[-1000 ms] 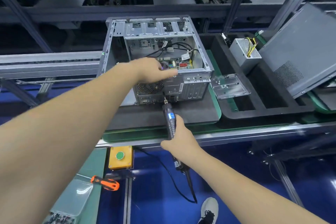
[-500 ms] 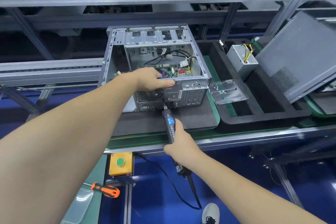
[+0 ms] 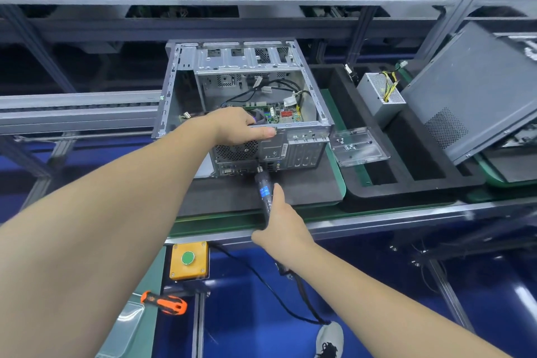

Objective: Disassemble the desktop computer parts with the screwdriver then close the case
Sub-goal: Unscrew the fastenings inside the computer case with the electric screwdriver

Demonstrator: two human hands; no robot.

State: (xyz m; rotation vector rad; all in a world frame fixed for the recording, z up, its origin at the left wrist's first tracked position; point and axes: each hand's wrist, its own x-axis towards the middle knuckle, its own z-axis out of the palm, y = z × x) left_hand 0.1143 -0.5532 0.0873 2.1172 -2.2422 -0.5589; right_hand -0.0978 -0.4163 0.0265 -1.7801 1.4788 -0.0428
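Head view, workbench seen from above. An open grey steel desktop computer case (image 3: 247,107) stood on a dark foam mat (image 3: 290,189), its green motherboard (image 3: 279,115) exposed. The left hand (image 3: 238,128) lay over the case's near top rim, fingers curled onto it, thumb extended along the edge. The right hand (image 3: 280,224) was closed around a black corded electric screwdriver (image 3: 264,192), its bit meeting the rear panel near the port cluster. A removed silver power supply (image 3: 377,96) and grey side panel (image 3: 476,96) rested well apart, at right. Good practice, judged here: brace the case firmly, keep bit square to the screw, press lightly before triggering.
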